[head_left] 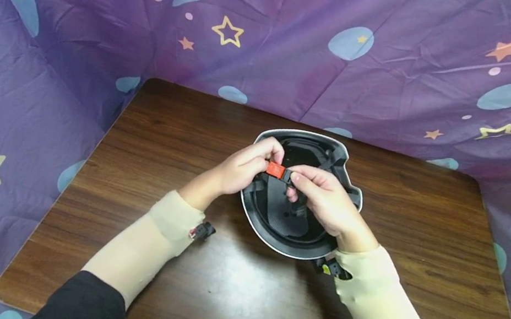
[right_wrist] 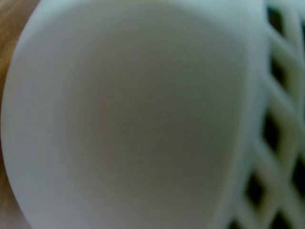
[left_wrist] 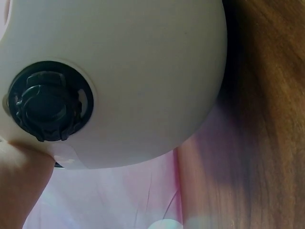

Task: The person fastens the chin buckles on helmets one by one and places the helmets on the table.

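Note:
A white helmet lies upside down on the table, its black padded inside facing up. Over its opening, my left hand pinches the red part of a strap buckle. Thumb and fingers of my right hand pinch the black end of that buckle, right up against the red part. Black straps partly show beneath the hands. In the left wrist view, a round black knob sits on the white shell. The right wrist view is filled by blurred white shell with a lattice of openings.
The brown wooden table has rounded corners. Behind and beside it hangs a purple curtain with stars and drop shapes. Small black wrist cameras are strapped to both sleeves; the right one is close to the helmet's near rim.

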### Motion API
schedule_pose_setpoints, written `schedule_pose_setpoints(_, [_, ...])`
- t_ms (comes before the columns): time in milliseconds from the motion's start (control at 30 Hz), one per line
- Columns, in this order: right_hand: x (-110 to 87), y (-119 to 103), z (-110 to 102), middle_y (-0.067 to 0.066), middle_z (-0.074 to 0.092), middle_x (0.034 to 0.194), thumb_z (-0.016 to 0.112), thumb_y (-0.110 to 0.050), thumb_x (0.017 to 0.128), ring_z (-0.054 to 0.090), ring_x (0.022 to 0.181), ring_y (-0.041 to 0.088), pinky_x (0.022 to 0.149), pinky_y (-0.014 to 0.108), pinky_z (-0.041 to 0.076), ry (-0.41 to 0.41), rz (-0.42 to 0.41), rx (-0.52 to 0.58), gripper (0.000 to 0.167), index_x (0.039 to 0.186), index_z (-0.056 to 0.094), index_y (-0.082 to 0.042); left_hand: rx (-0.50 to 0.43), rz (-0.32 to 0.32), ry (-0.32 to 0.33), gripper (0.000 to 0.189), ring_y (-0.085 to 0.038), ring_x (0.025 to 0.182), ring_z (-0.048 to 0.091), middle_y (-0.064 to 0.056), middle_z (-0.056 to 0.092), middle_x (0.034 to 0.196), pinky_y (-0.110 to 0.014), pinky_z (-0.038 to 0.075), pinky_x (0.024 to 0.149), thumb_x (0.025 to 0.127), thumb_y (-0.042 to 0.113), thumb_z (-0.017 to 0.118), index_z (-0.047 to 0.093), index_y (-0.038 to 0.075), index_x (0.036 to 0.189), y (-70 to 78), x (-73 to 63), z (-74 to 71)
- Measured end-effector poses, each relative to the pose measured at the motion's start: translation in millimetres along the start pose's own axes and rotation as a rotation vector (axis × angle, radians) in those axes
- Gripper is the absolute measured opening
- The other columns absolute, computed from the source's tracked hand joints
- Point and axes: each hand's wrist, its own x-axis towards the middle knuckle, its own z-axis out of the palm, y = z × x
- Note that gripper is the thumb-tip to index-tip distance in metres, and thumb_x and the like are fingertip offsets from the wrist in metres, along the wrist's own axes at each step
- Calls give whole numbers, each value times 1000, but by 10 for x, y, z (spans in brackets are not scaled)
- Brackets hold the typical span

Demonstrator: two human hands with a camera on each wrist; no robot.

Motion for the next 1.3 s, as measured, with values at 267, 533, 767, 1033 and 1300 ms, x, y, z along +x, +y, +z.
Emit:
schedule_pose_setpoints(267, [-8,-80,-32,1,64,82,54,-7,109,61,76,12,71,26,53,48,2,-130,22,117,68,8,34,-72,75,23,-25,95,55,-15,60,99,-33,43,88,88,1,45,59,-4,105,28,-9,19])
schedule_pose_setpoints(533, [-31,-145,-121,3,64,85,63,-16,107,59,78,17,64,30,47,55,-10,-405,18,110,72,-1,165,-79,52,13,-21,90,57,-10,64,98,-32,46,82,96,5,63,62,0,108,22,-6,37])
schedule_pose_setpoints(767, [-42,-97,-192,-1,73,97,72,-20,102,65,91,19,82,38,51,5,-106,-882,7,103,76,-15,375,54,-1,19,-23,97,57,-8,68,102,-33,47,88,88,7,74,67,3,105,-19,-2,40])
schedule_pose_setpoints(1033, [-33,15,-114,4,72,96,77,-12,96,68,94,27,88,48,54,-99,-141,-1117,7,103,75,-10,469,124,-5,17,-23,101,57,-6,67,109,-31,48,89,89,7,75,69,5,105,-30,-16,42])
schedule_pose_setpoints(1300, [-51,65,-65,5,72,100,77,-17,97,68,98,27,92,48,53,-91,-142,-1126,13,108,76,-10,527,208,131,12,-27,107,59,-8,67,107,-39,45,99,88,10,72,69,6,99,-29,-67,42])
